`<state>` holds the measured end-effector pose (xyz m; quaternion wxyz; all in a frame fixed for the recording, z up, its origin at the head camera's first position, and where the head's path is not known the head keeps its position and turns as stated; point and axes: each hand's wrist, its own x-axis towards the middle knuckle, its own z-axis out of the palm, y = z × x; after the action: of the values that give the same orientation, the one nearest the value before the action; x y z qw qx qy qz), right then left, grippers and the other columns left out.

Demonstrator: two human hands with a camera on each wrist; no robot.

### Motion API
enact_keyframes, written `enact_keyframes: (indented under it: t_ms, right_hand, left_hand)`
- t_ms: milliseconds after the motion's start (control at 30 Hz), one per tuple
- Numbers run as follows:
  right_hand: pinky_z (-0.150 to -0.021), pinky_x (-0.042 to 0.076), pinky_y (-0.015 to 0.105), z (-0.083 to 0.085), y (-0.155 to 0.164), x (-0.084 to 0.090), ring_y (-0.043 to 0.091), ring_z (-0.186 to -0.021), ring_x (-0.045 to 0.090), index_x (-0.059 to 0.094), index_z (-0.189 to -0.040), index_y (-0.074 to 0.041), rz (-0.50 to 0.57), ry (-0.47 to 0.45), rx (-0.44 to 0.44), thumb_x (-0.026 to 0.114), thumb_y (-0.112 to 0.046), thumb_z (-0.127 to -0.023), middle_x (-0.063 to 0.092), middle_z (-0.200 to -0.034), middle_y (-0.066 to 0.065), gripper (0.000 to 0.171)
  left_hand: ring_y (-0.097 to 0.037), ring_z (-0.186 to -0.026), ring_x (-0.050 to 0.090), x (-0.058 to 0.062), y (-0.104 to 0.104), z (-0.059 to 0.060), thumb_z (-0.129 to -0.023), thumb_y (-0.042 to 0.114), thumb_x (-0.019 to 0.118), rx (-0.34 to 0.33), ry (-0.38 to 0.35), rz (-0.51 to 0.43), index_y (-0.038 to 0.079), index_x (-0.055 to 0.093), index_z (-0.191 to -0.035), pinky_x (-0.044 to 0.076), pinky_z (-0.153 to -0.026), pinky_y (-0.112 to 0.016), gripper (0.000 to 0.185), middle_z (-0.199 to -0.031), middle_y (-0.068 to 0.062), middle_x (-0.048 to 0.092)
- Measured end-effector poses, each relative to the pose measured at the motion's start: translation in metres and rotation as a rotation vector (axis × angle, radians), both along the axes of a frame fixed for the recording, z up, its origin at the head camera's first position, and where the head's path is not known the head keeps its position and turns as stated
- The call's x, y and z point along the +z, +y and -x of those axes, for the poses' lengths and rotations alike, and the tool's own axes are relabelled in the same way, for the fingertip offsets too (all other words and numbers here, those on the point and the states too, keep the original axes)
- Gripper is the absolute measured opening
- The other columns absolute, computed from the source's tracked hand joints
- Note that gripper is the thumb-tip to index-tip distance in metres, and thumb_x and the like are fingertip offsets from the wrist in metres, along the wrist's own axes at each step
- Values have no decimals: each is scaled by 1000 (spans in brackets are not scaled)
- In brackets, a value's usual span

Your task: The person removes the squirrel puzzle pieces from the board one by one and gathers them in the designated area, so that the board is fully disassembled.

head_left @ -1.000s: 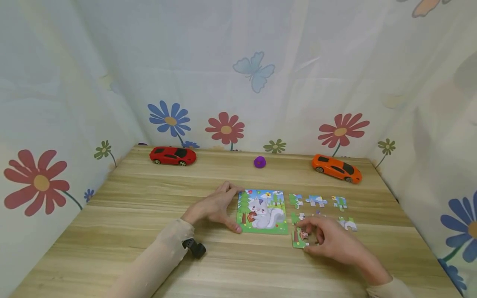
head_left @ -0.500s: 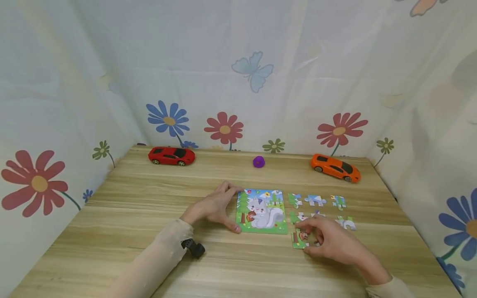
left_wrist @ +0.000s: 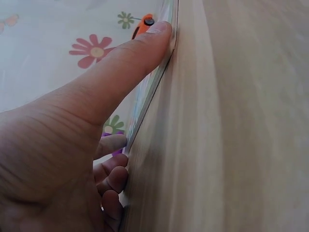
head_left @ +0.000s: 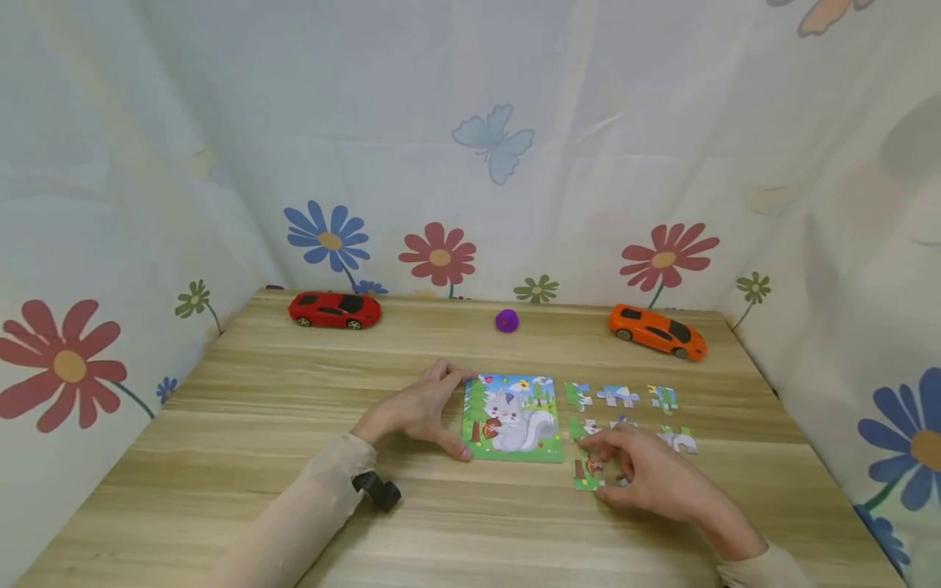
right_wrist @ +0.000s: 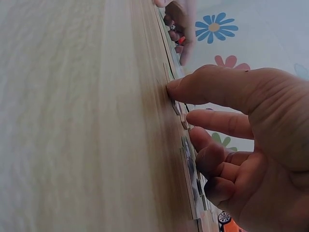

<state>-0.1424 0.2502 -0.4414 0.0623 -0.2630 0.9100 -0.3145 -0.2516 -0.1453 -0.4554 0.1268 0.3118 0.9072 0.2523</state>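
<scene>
A square squirrel picture board [head_left: 515, 420] lies flat on the wooden table. My left hand [head_left: 422, 412] holds it along its left side, thumb at the near corner and index finger at the far one; the left wrist view shows the thumb [left_wrist: 140, 55] along the board's edge. To the right lie loose jigsaw pieces in rows. My right hand [head_left: 650, 474] has thumb and index finger on opposite edges of the near-left jigsaw piece [head_left: 586, 472], which shows a trunk and grass. Its other fingers are bent over neighbouring pieces, partly hiding them.
Loose pieces around the right hand include a sky piece [head_left: 617, 396], a tree piece [head_left: 663, 398] and a grey-and-green piece [head_left: 680, 439]. Along the back stand a red toy car [head_left: 334, 310], a small purple object [head_left: 506, 320] and an orange toy car [head_left: 657, 331], before a flowered curtain [head_left: 367, 163].
The head view has shifted slightly, so everything sits a little further left in it. Both hands keep their places at the board and the jigsaw piece.
</scene>
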Motion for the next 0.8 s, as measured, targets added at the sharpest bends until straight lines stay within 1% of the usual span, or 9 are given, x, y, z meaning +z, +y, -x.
enact_keyframes:
  t_ms: [133,200,433,533,600,667,733,800]
  right_hand:
    - [-62,49,23,1,-1,-1,4,-72,53,76,-136,-11,1,0,3,99,-21,-83,66,-103,-5,59]
    - [-62,49,23,1,-1,-1,4,-72,53,76,-136,-11,3,-1,4,99,-21,-82,66,-103,-4,60]
    - [-62,49,23,1,-1,-1,6,-72,54,74,-138,-12,9,0,4,99,-21,-82,66,-104,-4,62]
    - [-60,49,23,0,-1,-1,6,-70,54,74,-139,-11,25,18,-14,96,-19,-85,68,-106,-2,59]
    - [-59,49,23,1,-3,0,6,-69,54,74,-139,-13,45,48,-49,95,-19,-88,69,-107,0,56]
    - [-59,48,24,1,-4,3,8,-70,55,74,-139,-13,65,97,-92,93,-20,-90,69,-110,2,53]
    - [-60,46,24,2,-6,5,12,-77,56,74,-140,-14,78,154,-139,93,-21,-92,67,-110,5,52]
    - [-65,48,27,3,-8,7,18,-88,57,73,-143,-16,81,207,-180,93,-22,-92,63,-114,6,55]
  left_hand:
    - [-30,-147,42,-1,-3,0,-69,61,104,-4,-10,-10,14,36,-173,41,-128,-56,133,-155,-13,41]
    - [-31,-147,42,0,-3,-1,-69,60,105,-6,-20,-23,12,36,-172,40,-129,-57,132,-155,-14,41]
    - [-33,-149,41,3,-4,-1,-69,58,105,-3,-49,-30,13,35,-173,38,-129,-59,133,-155,-14,40]
    - [-33,-149,41,3,-4,0,-69,59,105,-2,-46,-26,14,33,-174,39,-129,-60,135,-155,-14,40]
    - [-33,-149,41,4,-4,1,-69,59,105,-2,-52,-35,15,31,-175,39,-129,-60,136,-156,-14,38]
    - [-35,-148,43,7,-4,1,-70,58,105,4,-63,-58,17,30,-176,42,-127,-60,136,-156,-16,36]
    - [-37,-146,46,10,-4,1,-71,57,105,17,-61,-91,20,28,-176,45,-124,-62,136,-158,-17,34]
    - [-39,-145,47,16,-3,0,-71,55,105,38,-30,-129,23,26,-177,48,-121,-64,136,-160,-18,31]
